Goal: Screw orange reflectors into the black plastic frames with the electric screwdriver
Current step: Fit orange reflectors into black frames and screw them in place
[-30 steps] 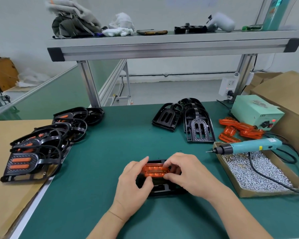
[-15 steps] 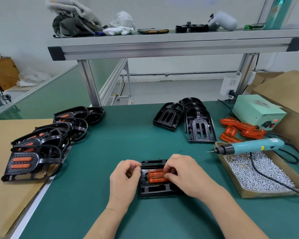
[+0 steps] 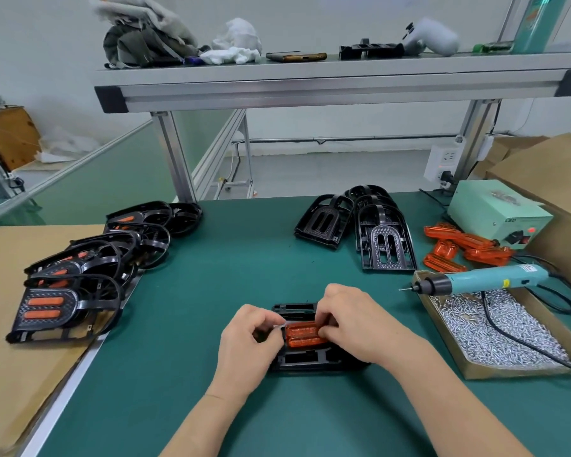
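Left hand [image 3: 244, 346], right hand [image 3: 355, 324] close together; both curled (pinching inward)

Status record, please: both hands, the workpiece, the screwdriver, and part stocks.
black frame: flat on mat, centre front
orange reflector: lying in that frame
left hand: fingertips pinched at reflector's left end; contents unclear
right hand: grips reflector's right end
electric screwdriver: unheld, resting across screw box
loose reflectors: right, behind screw box
empty frames: stacked far centre-right
finished frames: piled left

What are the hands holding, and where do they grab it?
The reflector: the left hand pinches its left end, the right hand its right end.
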